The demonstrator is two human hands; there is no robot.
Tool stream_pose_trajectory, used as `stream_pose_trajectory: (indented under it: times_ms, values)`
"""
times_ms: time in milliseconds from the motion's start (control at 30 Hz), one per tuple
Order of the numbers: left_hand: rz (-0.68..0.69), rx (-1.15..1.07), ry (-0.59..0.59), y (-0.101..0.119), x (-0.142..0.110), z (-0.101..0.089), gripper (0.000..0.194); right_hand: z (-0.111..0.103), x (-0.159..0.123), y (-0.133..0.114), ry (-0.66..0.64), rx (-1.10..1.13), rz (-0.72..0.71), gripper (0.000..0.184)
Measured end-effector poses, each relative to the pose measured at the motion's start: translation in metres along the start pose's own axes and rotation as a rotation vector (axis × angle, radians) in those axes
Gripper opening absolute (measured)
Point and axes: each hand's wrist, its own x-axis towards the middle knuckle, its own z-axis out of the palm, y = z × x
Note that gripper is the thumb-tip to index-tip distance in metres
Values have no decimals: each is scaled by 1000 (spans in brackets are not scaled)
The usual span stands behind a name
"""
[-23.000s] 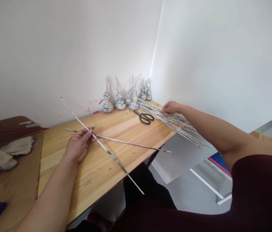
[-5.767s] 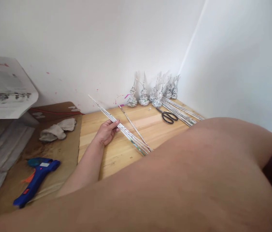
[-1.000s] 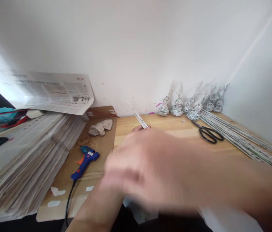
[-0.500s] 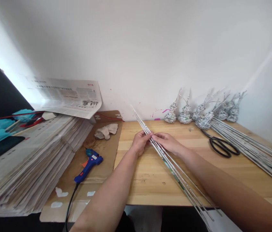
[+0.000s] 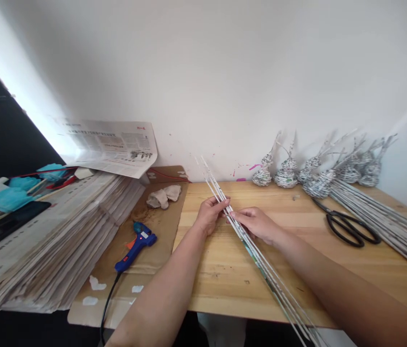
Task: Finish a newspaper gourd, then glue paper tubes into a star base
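Observation:
Several long, thin rolled newspaper sticks [image 5: 257,258] lie together in a slanting bundle above the wooden table [image 5: 217,289]. My left hand [image 5: 211,214] is closed round the bundle towards its upper end, thumb on top. Just below it, on the right side, my right hand [image 5: 256,224] pinches the same sticks between thumb and fingers. The upper tips fan slightly apart in front of the wall. The lower ends run past the table's front edge and out of view.
Left, a blue glue gun [image 5: 136,248] and a crumpled cloth [image 5: 163,196] lie on cardboard [image 5: 141,270] beside a tall newspaper stack [image 5: 69,241]. Right are black-handled scissors [image 5: 351,229], more paper sticks [image 5: 384,224] and several woven gourd shapes [image 5: 285,173] along the wall.
My right hand has slid a little down the bundle, away from my left. The upper tips have spread apart. The camera view has shifted slightly to the left.

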Motion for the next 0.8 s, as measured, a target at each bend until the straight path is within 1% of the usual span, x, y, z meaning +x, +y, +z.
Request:
stream_pose_trajectory:
  times_ms: [133, 233, 400, 567, 700, 800]
  values:
    - [-12, -14, -9, 1, -1, 0, 46, 1, 0, 0, -12, 69, 41, 55]
    - [-17, -28, -2, 2, -1, 1, 45, 0, 1, 1, -17, 107, 45, 52]
    - [-7, -31, 27, 1, 1, -2, 43, -4, 2, 3, -34, 101, 52, 49]
    - [5, -11, 43, 1, 1, -1, 45, -2, 3, 4, -30, 89, 32, 46]
    - [-12, -6, 50, 3, -1, 3, 47, 1, 1, 1, -9, 84, 15, 40]
    - [-38, -10, 48, 4, -2, 4, 48, 2, 0, -2, -14, 73, 29, 36]
